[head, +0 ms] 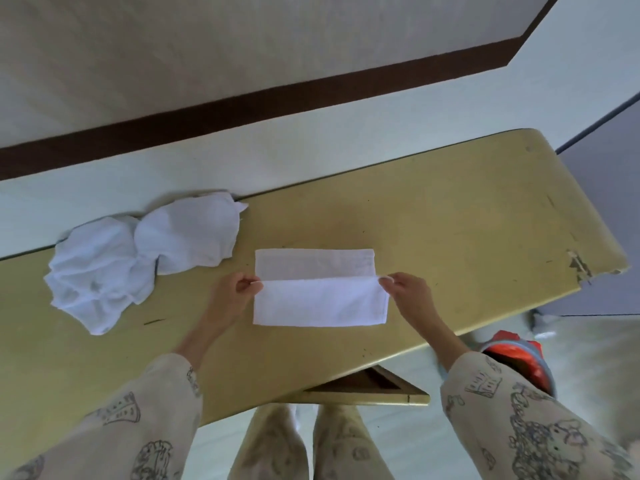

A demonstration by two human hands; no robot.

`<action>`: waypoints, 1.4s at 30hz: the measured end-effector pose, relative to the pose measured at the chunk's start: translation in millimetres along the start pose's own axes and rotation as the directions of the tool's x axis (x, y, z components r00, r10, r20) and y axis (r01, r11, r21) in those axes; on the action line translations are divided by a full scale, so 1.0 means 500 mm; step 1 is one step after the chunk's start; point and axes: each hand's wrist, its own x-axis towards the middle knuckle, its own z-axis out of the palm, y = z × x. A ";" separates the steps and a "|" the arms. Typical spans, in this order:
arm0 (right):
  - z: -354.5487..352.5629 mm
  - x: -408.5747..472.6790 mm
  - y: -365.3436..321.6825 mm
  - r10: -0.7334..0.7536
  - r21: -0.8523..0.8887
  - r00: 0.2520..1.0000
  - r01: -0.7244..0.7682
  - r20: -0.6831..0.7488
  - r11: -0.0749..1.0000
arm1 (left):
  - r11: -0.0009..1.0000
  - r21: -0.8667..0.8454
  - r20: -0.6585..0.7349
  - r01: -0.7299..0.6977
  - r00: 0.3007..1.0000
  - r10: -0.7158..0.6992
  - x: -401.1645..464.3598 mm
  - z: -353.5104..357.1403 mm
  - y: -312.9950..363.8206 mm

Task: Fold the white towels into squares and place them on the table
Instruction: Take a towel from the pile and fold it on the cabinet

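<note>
A white towel (320, 292) lies flat at the centre of the yellow table (450, 216), its near half folded over toward twelve o'clock. The left hand (232, 294) pinches the folded edge's corner at nine o'clock and the right hand (408, 292) pinches the corner at three o'clock. Crumpled white towels (138, 258) sit heaped at ten o'clock, well apart.

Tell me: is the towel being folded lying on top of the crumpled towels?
No. The towel being folded lies flat on the bare table, apart from the crumpled towels to its left.
</note>
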 end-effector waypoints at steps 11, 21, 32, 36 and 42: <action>0.045 0.122 -0.042 0.050 0.034 0.998 -0.051 0.025 0.998 | 0.993 0.036 -0.125 0.114 0.986 -0.108 0.120 0.031 0.026; 0.066 0.148 -0.032 0.097 -0.019 0.995 -0.097 -0.009 0.995 | 0.977 0.120 -0.135 0.179 0.977 -0.163 0.167 0.039 0.017; 0.073 0.150 -0.041 0.171 0.021 0.985 -0.170 -0.038 0.985 | 0.973 0.100 -0.155 0.208 0.969 -0.191 0.166 0.048 0.020; 0.073 0.156 -0.043 0.213 0.047 0.976 -0.211 -0.043 0.976 | 0.976 0.071 -0.157 0.207 0.968 -0.194 0.165 0.051 0.024; 0.073 0.155 -0.045 0.218 0.084 0.974 -0.213 -0.053 0.973 | 0.982 0.030 -0.161 0.186 0.971 -0.179 0.161 0.054 0.025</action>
